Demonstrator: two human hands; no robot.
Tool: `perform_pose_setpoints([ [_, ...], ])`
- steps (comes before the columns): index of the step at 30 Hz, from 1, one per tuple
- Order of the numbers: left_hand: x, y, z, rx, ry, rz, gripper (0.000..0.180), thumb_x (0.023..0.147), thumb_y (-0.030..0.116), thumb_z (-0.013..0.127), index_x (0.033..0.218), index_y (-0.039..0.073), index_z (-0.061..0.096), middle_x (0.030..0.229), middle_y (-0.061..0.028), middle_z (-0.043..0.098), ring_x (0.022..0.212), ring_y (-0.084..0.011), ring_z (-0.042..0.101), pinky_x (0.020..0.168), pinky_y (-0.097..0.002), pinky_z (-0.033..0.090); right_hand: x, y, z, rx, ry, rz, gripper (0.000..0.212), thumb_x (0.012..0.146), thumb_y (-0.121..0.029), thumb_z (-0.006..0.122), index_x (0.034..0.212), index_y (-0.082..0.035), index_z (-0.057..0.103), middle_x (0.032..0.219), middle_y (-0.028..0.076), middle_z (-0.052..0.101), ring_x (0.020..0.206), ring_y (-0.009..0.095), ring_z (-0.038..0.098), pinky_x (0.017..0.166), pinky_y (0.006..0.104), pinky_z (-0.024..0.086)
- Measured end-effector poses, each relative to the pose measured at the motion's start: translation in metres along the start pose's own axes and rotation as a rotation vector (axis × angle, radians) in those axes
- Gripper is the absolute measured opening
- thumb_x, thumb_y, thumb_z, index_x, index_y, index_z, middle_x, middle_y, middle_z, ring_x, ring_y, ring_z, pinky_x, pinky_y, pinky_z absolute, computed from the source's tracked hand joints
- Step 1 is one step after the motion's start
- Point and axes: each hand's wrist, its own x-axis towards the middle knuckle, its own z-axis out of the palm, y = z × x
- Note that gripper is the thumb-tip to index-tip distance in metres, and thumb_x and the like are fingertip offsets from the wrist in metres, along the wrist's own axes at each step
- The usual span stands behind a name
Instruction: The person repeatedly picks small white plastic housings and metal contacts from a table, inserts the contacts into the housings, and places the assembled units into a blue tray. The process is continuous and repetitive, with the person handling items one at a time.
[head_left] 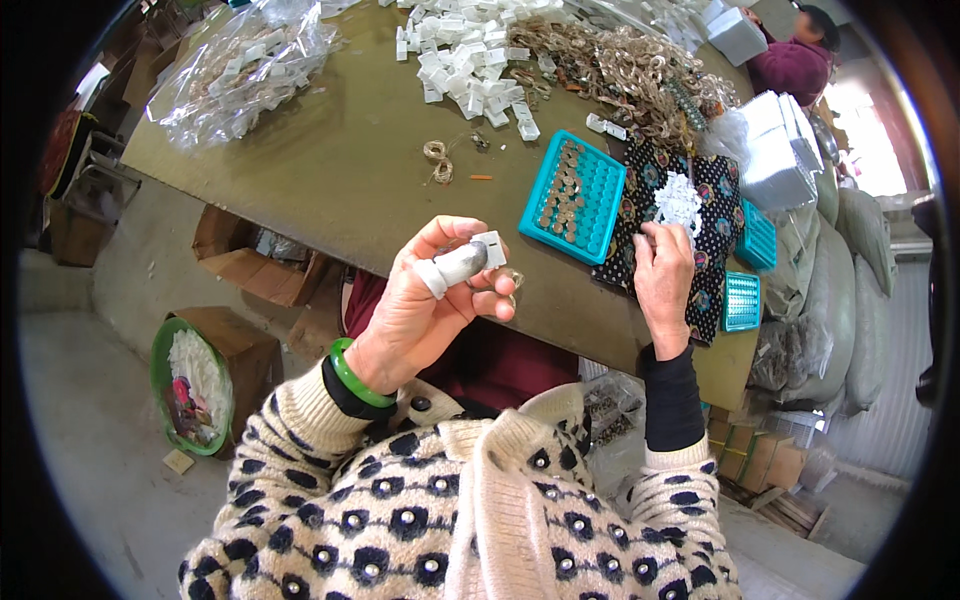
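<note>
Raised over the near table edge, my left hand (415, 300) is closed on a small white plastic tag (491, 248), pinched at the fingertips. A greyish-white finger cover (455, 268) sits on one of its digits, and a loop of beige cord (515, 287) hangs by the lower fingers. My right hand (664, 285) reaches to a heap of small white pieces (679, 200) on a black patterned cloth (715, 255). Its fingertips are drawn together at the heap's near edge; whatever they pinch is hidden. Left of the cloth lies a teal tray (612, 195) with round brownish pieces in part of its cups.
White plastic tags (470, 70) and tangled beige cords (640, 75) are heaped at the back. A clear bag (250, 75) lies back left. Smaller teal trays (757, 235) and white foam blocks (765, 150) stand right. Another person (795, 65) is at the far right.
</note>
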Motion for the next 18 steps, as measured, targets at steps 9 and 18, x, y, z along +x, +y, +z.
perform_pose_setpoints([
  [9,-0.001,0.002,-0.002,0.042,0.027,-0.018,0.025,0.095,0.013,0.063,0.118,0.006,0.059,0.113,-0.0173,0.063,0.093,-0.0273,0.068,0.083,-0.0403,0.059,0.005,0.019,-0.003,-0.122,-0.189,-0.082,0.003,0.085,-0.001,0.064,0.088,0.0,0.063,0.085,0.015,0.061,0.08,0.034,0.062,0.072,0.0412,0.049],
  [18,-0.001,-0.001,-0.002,0.088,0.02,-0.055,0.025,0.094,0.014,0.064,0.117,0.005,0.061,0.104,-0.0147,0.068,0.085,-0.0264,0.072,0.075,-0.0349,0.061,-0.001,-0.082,-0.027,0.646,-0.068,0.221,0.003,0.092,0.002,0.06,0.093,0.0,0.062,0.086,0.005,0.061,0.075,0.013,0.057,0.066,0.0248,0.047],
])
